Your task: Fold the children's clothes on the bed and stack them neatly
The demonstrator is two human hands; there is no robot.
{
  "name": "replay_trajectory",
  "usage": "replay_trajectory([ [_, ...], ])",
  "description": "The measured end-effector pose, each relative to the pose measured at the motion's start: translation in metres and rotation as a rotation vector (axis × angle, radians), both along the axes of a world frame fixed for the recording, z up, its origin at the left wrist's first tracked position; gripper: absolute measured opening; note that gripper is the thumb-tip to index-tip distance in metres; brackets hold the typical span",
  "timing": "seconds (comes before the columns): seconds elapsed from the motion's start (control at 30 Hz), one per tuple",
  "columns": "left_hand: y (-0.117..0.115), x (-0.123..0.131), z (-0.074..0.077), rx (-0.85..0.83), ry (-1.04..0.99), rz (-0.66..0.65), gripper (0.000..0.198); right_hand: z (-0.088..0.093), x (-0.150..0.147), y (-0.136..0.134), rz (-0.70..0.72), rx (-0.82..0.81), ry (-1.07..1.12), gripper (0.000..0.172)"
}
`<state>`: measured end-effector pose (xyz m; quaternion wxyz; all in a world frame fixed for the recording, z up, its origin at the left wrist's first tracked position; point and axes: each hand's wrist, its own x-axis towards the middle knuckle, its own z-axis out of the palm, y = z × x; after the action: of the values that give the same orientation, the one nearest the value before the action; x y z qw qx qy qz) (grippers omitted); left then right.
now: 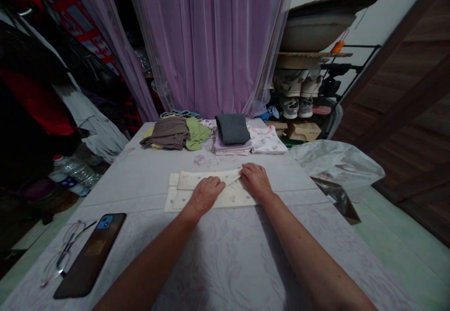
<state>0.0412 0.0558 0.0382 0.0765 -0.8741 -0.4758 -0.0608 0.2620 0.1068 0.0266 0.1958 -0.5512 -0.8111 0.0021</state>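
A cream patterned garment (183, 190) lies folded into a long strip on the cloth-covered table (140, 179). My left hand (206, 194) rests on its middle with the fingers curled and pressing down. At the strip's right end, my right hand (256, 179) pinches the folded top edge of the garment.
Behind the garment lie a heap of brown and green clothes (174, 133) and a stack of folded clothes topped by a grey piece (232, 129). A phone (92, 254) and glasses (61, 254) lie near left. A plastic bottle (72, 174) stands off the left edge, a plastic bag (333, 163) right.
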Motion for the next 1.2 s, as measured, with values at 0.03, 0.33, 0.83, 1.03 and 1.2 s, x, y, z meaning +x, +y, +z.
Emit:
replay_trajectory([
  [0.03,-0.002,-0.001,-0.001,-0.002,-0.010,-0.024,0.020,-0.001,0.001,-0.001,0.000,0.004,0.005,0.019],
  [0.33,0.000,-0.027,-0.008,-0.127,-0.322,0.060,0.036,0.009,-0.017,-0.005,-0.074,-0.064,0.120,0.036],
  [0.83,0.014,-0.059,-0.020,-0.211,-0.064,0.521,0.070,-0.004,-0.074,-0.029,0.020,-0.310,-0.114,0.061],
  [1.03,0.014,-0.076,-0.023,-0.212,-0.092,0.585,0.071,-0.012,-0.037,-0.026,-0.112,-0.270,-0.179,0.061],
  [1.2,0.009,-0.088,-0.025,-0.221,-0.110,0.652,0.069,-0.014,-0.030,-0.026,-0.168,-0.269,-0.194,0.062],
])
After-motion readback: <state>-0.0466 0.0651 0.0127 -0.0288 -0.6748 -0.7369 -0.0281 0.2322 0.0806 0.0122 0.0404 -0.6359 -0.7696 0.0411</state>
